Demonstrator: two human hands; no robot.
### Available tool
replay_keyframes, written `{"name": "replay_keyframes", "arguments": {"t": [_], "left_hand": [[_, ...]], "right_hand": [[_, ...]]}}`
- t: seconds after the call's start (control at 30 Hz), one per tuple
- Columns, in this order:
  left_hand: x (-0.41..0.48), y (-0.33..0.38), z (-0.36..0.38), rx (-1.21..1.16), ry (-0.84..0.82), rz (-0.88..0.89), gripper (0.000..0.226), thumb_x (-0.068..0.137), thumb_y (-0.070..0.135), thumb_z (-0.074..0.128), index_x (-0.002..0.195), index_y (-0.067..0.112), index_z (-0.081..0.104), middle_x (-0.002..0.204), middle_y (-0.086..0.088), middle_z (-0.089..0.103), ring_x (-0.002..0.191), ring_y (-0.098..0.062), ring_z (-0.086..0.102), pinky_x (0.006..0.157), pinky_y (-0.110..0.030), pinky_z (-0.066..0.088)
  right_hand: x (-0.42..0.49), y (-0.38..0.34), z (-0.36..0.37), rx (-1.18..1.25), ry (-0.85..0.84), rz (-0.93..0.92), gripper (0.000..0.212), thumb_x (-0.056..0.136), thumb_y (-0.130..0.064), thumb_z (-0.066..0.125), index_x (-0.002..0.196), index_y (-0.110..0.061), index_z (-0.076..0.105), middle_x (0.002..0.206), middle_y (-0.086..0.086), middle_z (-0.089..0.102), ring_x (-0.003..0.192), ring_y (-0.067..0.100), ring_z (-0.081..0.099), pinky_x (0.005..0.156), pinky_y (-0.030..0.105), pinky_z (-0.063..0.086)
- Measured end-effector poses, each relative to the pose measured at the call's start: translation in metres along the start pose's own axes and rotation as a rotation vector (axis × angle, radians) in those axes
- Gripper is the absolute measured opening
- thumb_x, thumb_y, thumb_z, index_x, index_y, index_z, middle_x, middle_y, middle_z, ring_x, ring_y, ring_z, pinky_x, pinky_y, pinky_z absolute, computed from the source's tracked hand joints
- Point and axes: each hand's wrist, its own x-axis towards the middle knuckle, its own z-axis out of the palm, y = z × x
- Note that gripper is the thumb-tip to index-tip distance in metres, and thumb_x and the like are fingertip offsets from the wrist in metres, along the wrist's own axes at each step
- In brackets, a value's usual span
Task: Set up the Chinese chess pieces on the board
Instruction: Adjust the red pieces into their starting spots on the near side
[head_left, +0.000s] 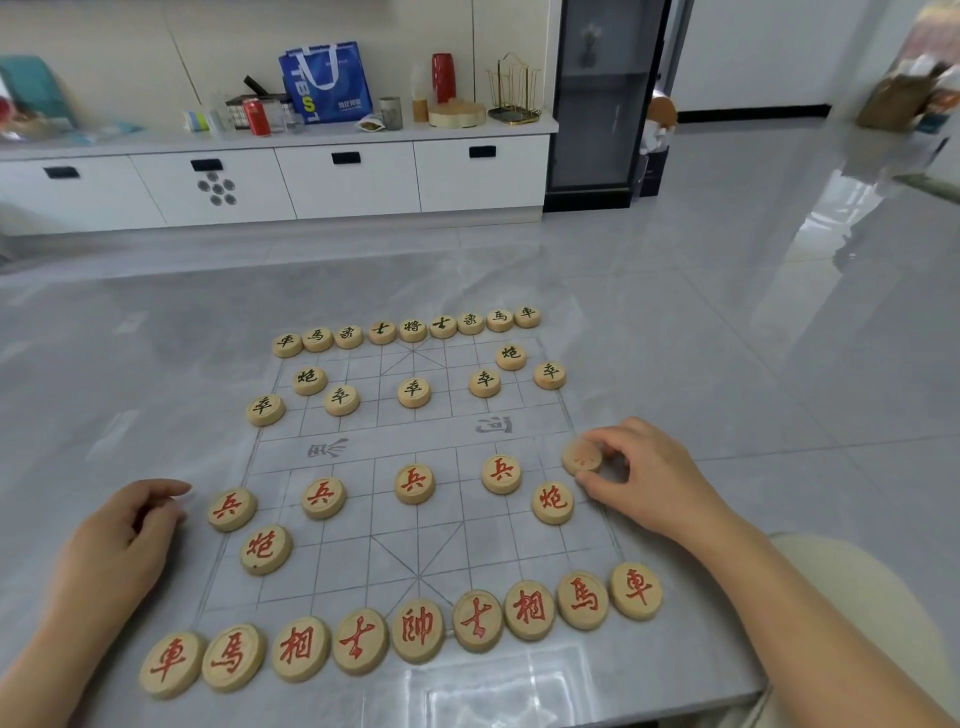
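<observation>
**One soldier short of a full board**

Thirty-one of the thirty-two discs look set. Black's back row (413, 329), two cannons and five soldiers stand at the far side. Your red back row (417, 630), both red cannons and four red soldiers are in place near you.

Your right hand (644, 478) pinches the last red soldier (582, 457) between thumb and fingertips at the board's right edge, level with the other soldiers. It is blurred, so I cannot tell whether it has touched down. Your left hand (124, 540) rests loosely curled, holding nothing, beside the leftmost red soldier (231, 508).

The pieces are thick, pale wooden discs with carved, painted characters. The board (415, 545) is a thin sheet with grey lines, lying flat on the glossy grey marbled bench (519, 691).
</observation>
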Motion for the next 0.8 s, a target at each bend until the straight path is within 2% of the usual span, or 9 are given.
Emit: {"name": "replay_keyframes", "arguments": {"t": [0.17,0.37,0.47,0.53,0.6,0.67,0.8], "left_hand": [[0.0,0.002,0.0,-0.027,0.0,0.01,0.021,0.094,0.015,0.047,0.101,0.029,0.06,0.092,0.0,0.061,0.086,-0.023,0.055,0.075,-0.043,0.045],[0.0,0.0,-0.001,-0.032,-0.021,0.018,0.02,0.093,0.013,0.049,0.102,0.027,0.061,0.092,-0.001,0.064,0.087,-0.024,0.055,0.077,-0.042,0.044],[-0.006,0.005,-0.006,-0.062,-0.021,0.063,0.02,0.093,0.012,0.051,0.101,0.028,0.06,0.088,-0.001,0.064,0.082,-0.022,0.056,0.073,-0.039,0.044],[-0.01,0.009,-0.009,-0.08,-0.04,0.092,0.017,0.093,0.02,0.052,0.1,0.034,0.059,0.084,-0.001,0.063,0.077,-0.021,0.058,0.07,-0.038,0.047],[-0.013,0.013,-0.011,-0.103,-0.06,0.114,0.017,0.086,0.039,0.049,0.1,0.038,0.059,0.084,0.001,0.063,0.075,-0.017,0.058,0.07,-0.038,0.048],[-0.013,0.015,-0.011,-0.091,-0.066,0.161,0.036,0.076,0.055,0.043,0.104,0.037,0.059,0.088,0.005,0.059,0.076,-0.013,0.055,0.07,-0.038,0.049],[-0.013,0.018,-0.009,0.012,-0.091,0.226,0.056,0.071,0.068,0.048,0.113,0.034,0.06,0.089,0.014,0.052,0.078,-0.006,0.053,0.071,-0.032,0.047]], "right_hand": [[0.0,0.002,0.002,0.002,0.01,-0.013,0.038,0.078,-0.05,0.064,0.112,-0.034,0.061,0.093,-0.013,0.05,0.086,0.007,0.049,0.086,0.035,0.045],[0.001,0.001,0.003,-0.003,0.006,-0.012,0.038,0.078,-0.048,0.065,0.113,-0.034,0.061,0.094,-0.013,0.051,0.088,0.007,0.049,0.086,0.035,0.044],[0.002,0.001,0.004,0.0,0.012,-0.023,0.04,0.077,-0.048,0.065,0.113,-0.033,0.061,0.093,-0.015,0.051,0.087,0.006,0.049,0.085,0.035,0.045],[0.002,0.001,0.005,0.0,0.007,-0.024,0.044,0.075,-0.053,0.064,0.114,-0.032,0.06,0.095,-0.016,0.051,0.087,0.005,0.05,0.084,0.036,0.046],[0.002,0.002,0.005,-0.002,0.013,-0.017,0.05,0.074,-0.058,0.06,0.116,-0.03,0.06,0.096,-0.014,0.053,0.088,0.007,0.051,0.082,0.037,0.047],[0.001,0.003,0.003,0.001,0.013,-0.003,0.059,0.071,-0.068,0.051,0.116,-0.03,0.06,0.096,-0.013,0.054,0.086,0.007,0.052,0.078,0.036,0.046],[-0.001,-0.001,0.0,-0.019,0.012,0.007,0.089,0.058,-0.095,0.021,0.114,-0.036,0.058,0.09,-0.019,0.051,0.078,0.0,0.049,0.069,0.032,0.043]]}}
